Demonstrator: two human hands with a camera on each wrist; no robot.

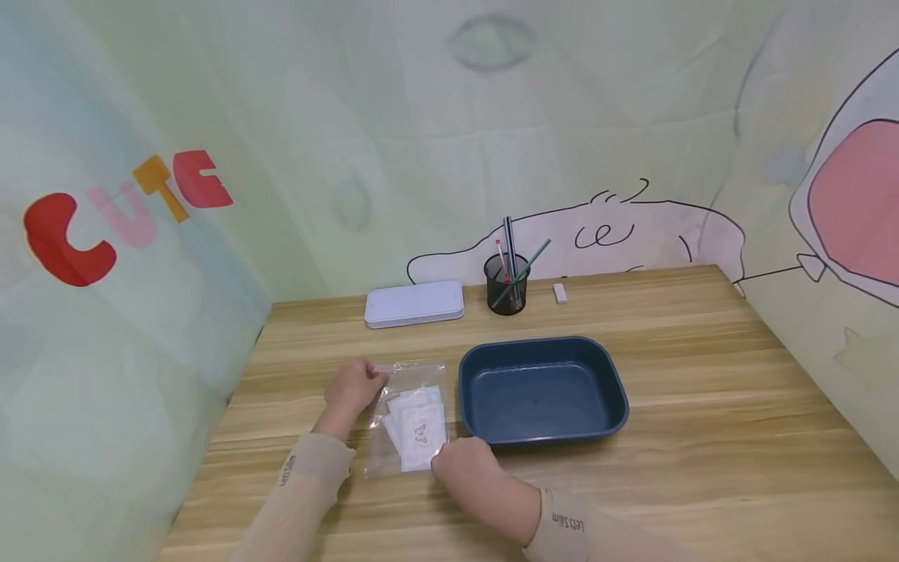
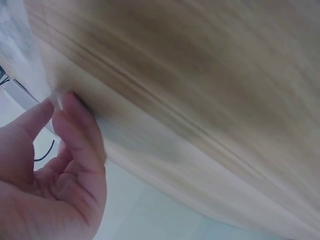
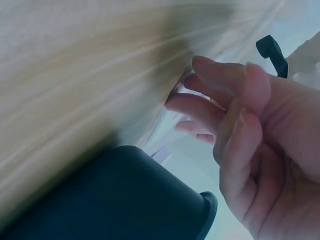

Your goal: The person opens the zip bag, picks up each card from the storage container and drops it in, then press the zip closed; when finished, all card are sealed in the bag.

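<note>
A clear plastic bag [image 1: 385,460] lies flat on the wooden table, with several white, flat rectangular pieces [image 1: 424,429] inside. The top piece bears a small dark marking too small to read. At the bag's upper left edge my left hand [image 1: 351,386] pinches the plastic; the left wrist view shows thumb and fingertips [image 2: 75,107] meeting on it. My right hand [image 1: 470,472] is at the lower right edge, and in the right wrist view its foremost fingertips [image 3: 175,102] hold the bag's edge while other fingers curl toward the palm.
Just right of the bag stands a dark blue tray [image 1: 544,439], close to my right hand. Along the back are a pale flat case [image 1: 414,303], a black mesh cup [image 1: 506,300] of pencils and a small white eraser [image 1: 559,293]. Printed fabric walls [image 1: 337,156] enclose the table.
</note>
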